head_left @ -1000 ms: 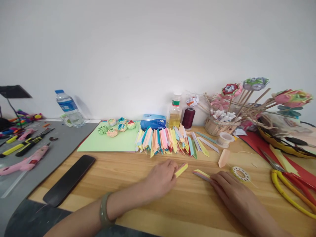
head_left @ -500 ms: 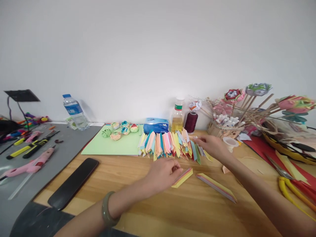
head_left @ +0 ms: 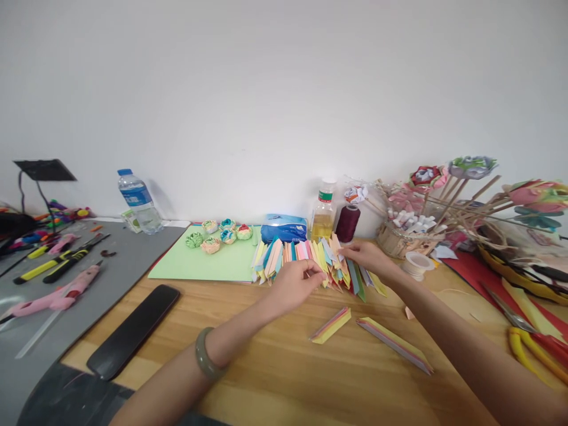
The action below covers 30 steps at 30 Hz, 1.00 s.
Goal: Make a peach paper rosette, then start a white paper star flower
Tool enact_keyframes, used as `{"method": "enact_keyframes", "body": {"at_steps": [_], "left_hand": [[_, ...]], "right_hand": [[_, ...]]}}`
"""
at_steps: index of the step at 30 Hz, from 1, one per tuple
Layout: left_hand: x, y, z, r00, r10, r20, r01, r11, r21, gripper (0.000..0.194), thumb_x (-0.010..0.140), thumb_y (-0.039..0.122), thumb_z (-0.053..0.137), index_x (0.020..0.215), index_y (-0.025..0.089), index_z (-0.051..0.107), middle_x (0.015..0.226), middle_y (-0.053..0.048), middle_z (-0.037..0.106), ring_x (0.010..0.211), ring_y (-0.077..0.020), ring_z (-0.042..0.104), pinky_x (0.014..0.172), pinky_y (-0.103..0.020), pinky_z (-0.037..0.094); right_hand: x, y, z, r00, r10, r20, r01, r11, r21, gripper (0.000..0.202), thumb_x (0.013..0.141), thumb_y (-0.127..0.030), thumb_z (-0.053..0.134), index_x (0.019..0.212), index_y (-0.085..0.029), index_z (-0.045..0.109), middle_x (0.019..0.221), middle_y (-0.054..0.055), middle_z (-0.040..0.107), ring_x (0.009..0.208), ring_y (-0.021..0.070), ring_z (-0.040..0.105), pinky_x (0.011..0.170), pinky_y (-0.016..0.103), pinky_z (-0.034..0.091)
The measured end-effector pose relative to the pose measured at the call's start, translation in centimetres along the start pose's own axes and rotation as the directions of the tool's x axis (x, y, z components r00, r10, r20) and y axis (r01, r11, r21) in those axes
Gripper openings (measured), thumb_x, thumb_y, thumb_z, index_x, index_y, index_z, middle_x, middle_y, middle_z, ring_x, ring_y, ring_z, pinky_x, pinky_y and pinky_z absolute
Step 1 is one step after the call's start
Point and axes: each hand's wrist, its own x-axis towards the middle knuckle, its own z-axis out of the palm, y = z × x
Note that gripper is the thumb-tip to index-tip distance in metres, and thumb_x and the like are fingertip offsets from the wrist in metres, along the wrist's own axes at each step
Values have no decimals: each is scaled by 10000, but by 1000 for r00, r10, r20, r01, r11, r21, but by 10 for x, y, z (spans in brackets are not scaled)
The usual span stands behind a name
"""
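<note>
A long row of folded paper strips (head_left: pixel 275 258) in many colours stands in front of a blue tissue pack (head_left: pixel 284 229). My left hand (head_left: pixel 295 287) is over the front of the row, its fingers bent together; what they pinch, if anything, is too small to tell. At the row's right part, the fingers of my right hand (head_left: pixel 366 255) are closed on a folded paper piece. Nearer to me on the wood lie a short bundle of folded strips (head_left: pixel 331 326) and a longer bundle (head_left: pixel 394 344).
Paper flowers (head_left: pixel 210 244) sit on a green sheet (head_left: pixel 177 266) at the left, behind a black phone (head_left: pixel 133 331). Behind the row stand an oil bottle (head_left: pixel 323 219) and a thread spool (head_left: pixel 347 223). Scissors (head_left: pixel 517 322) lie at the right.
My left hand has moved up and away from the short bundle to the row of strips. My right hand has stayed by the row's right part. The view has shifted slightly.
</note>
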Motion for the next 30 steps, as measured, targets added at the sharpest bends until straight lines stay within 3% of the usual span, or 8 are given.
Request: {"method": "enact_keyframes", "body": {"at_steps": [16, 22, 30], "left_hand": [[7, -13, -7, 999, -16, -48, 5, 975, -221, 192, 737, 316, 517, 702, 142, 592, 609, 5, 575, 556, -97, 483, 542, -212, 351], [9, -19, -13, 996, -31, -80, 8, 963, -270, 197, 721, 342, 534, 668, 156, 565, 590, 14, 574, 505, -87, 468, 513, -210, 348], [12, -20, -18, 990, -58, -128, 14, 947, -322, 185, 703, 332, 556, 633, 161, 548, 509, 45, 526, 425, -70, 427, 458, -198, 333]], "right_hand": [[20, -8, 12, 1000, -23, 5, 21, 980, 197, 289, 860, -290, 508, 1119, -163, 512, 1118, 66, 549, 919, 187, 571, 761, 390, 484], [22, -2, 8, 996, -31, -86, 44, 988, 149, 283, 860, -295, 506, 1111, -167, 522, 1126, 61, 547, 926, 194, 568, 764, 386, 483], [24, -8, 1, 990, -76, -118, 81, 996, 39, 290, 857, -295, 510, 1113, -160, 518, 1118, 61, 550, 920, 194, 571, 758, 387, 485]]}}
